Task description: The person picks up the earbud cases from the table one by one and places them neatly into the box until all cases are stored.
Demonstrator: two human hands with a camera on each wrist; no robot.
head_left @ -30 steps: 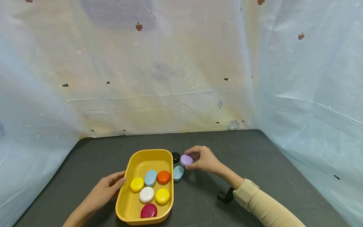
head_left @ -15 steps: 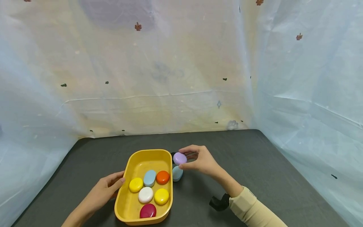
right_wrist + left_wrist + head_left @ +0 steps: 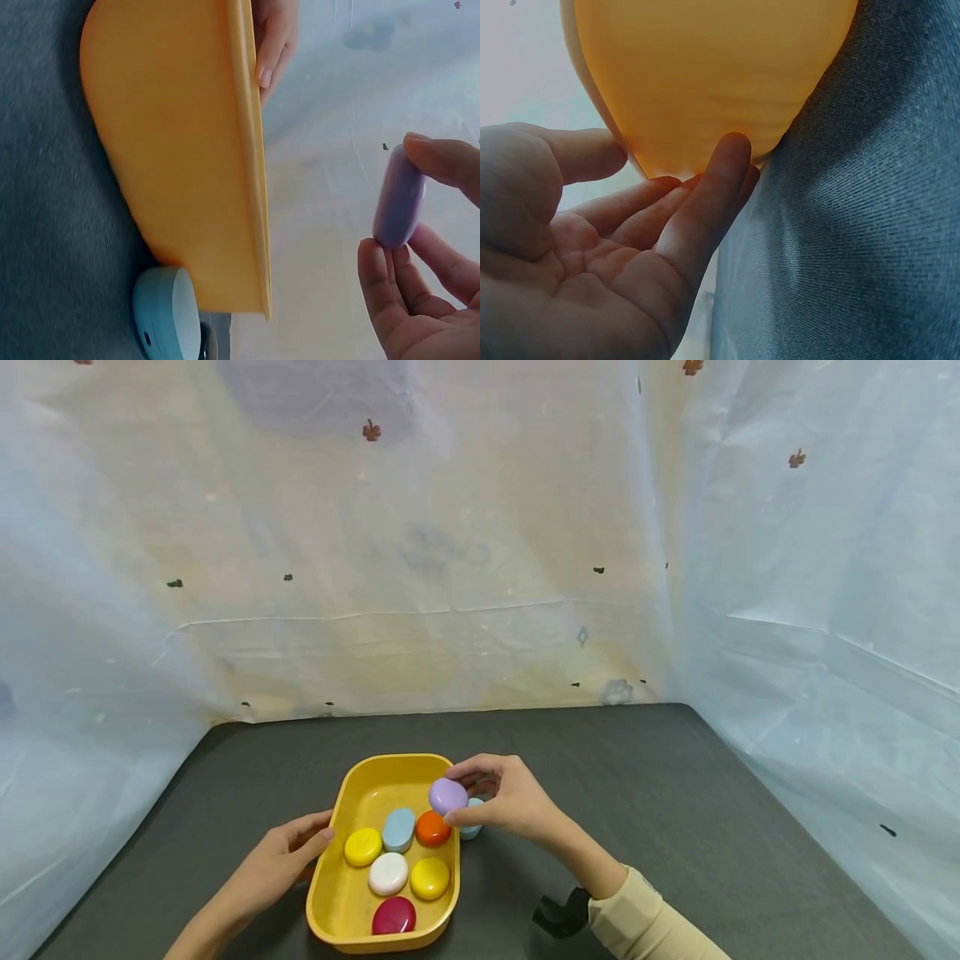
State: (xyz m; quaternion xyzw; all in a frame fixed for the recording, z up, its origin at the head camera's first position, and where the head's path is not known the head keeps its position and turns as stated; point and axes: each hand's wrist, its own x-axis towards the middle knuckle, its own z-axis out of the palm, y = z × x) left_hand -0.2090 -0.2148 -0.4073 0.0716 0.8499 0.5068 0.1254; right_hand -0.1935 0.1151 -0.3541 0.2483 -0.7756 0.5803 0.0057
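Note:
In the head view my right hand (image 3: 504,793) pinches a glossy, rounded purple disc (image 3: 447,796) between thumb and fingertips. The disc is over the right rim of a yellow plastic tray (image 3: 392,768). On edge, the same purple disc (image 3: 400,197) shows in the right wrist view, apart from the tray wall. My left hand (image 3: 272,866) holds the tray's left side, thumb at the rim and fingers against the outer wall (image 3: 705,82). Inside lie several similar pieces, among them an orange disc (image 3: 432,829), a light-blue oval (image 3: 399,829), a white disc (image 3: 388,873) and a dark-red disc (image 3: 393,915).
A light-blue piece (image 3: 166,311) with a small dark slot stands on the dark cloth beside the tray. Behind it a dark piece (image 3: 210,341) is partly hidden. A black strap (image 3: 561,914) hangs at the right wrist. Patterned plastic sheeting (image 3: 450,527) surrounds the table (image 3: 600,793).
My right hand has carried the purple disc left, from beside the tray to over its right rim. The hand now hides the black piece and part of the blue one. The left hand stays put.

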